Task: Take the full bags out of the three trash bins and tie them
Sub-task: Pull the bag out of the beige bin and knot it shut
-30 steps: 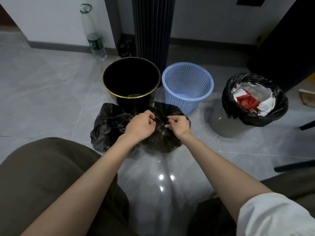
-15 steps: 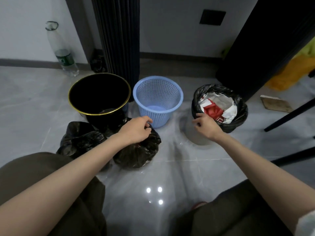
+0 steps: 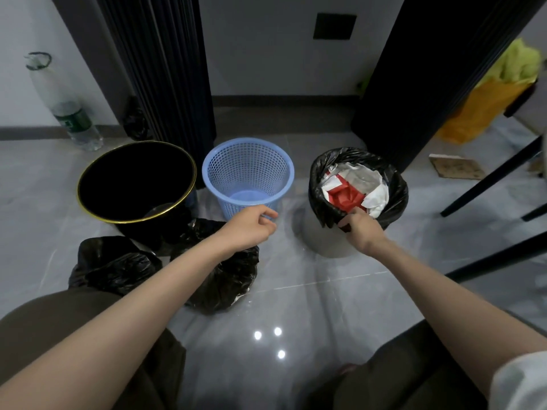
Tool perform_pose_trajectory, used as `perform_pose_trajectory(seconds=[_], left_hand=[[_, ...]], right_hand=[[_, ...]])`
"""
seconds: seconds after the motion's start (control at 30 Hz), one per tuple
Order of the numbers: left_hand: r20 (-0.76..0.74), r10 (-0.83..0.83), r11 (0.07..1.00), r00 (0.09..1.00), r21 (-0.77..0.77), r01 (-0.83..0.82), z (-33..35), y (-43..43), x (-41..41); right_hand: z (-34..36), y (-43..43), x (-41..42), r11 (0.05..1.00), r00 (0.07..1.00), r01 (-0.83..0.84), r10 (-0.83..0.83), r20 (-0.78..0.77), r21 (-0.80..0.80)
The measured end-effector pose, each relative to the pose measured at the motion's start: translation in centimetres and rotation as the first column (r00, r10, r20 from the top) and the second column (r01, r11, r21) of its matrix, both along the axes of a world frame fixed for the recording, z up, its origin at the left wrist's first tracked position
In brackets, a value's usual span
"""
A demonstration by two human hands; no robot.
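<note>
Right hand [image 3: 359, 229] pinching near rim of full bag [image 3: 395, 187], white bin [image 3: 322, 239] beneath, left hand [image 3: 247, 229] loose, empty, by blue basket [image 3: 248, 170], two black bags [image 3: 115, 264] under its forearm, black bin [image 3: 136, 184] beyond.

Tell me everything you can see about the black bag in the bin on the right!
The black trash bag is shiny, crinkly plastic. It lines the pale bin, with its open top folded out over the bin's rim. Crumpled red and white paper fills it nearly to the top. The right hand pinches its near edge. It sits to the right of the blue mesh basket.
</note>
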State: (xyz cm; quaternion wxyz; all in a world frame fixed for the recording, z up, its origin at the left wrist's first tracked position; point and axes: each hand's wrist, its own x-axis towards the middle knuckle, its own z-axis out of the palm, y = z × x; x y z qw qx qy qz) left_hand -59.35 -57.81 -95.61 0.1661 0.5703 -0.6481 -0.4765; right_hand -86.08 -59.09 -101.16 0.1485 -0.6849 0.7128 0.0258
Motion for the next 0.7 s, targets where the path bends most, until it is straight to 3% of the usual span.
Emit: perform_pose_trajectory(seconds=[0.27, 0.4, 0.5, 0.6, 0.7], left_hand=[[0.005, 0.047, 0.988, 0.999, 0.150, -0.047, -1.0, 0.9, -1.4], [0.038, 0.036, 0.940, 0.999, 0.338, -0.046, -2.7, 2.7, -2.3], [-0.021, 0.133, 0.857, 0.991, 0.505, -0.104, -4.4, 3.9, -3.2], [-0.122, 0.327, 0.747, 0.937, 0.641, -0.177, -5.8, 4.6, -4.0], [-0.212, 0.497, 0.664, 0.841, 0.717, -0.212, -6.4, 4.8, -4.8]], right_hand=[[0.3, 4.2, 2.2, 0.987, 0.987, -0.159, 0.160, -0.019, 0.029], [0.8, 7.1, 3.4, 0.958, 0.961, -0.275, 0.271, 0.058, 0.078], [1.6, 8.9, 4.1, 0.931, 0.935, -0.342, 0.324, 0.144, 0.128], [2.2, 9.9, 3.6, 0.958, 0.925, -0.272, 0.234, 0.298, 0.090], [2.8, 10.5, 2.8, 0.999, 0.896, 0.007, 0.008, 0.444, -0.032]])
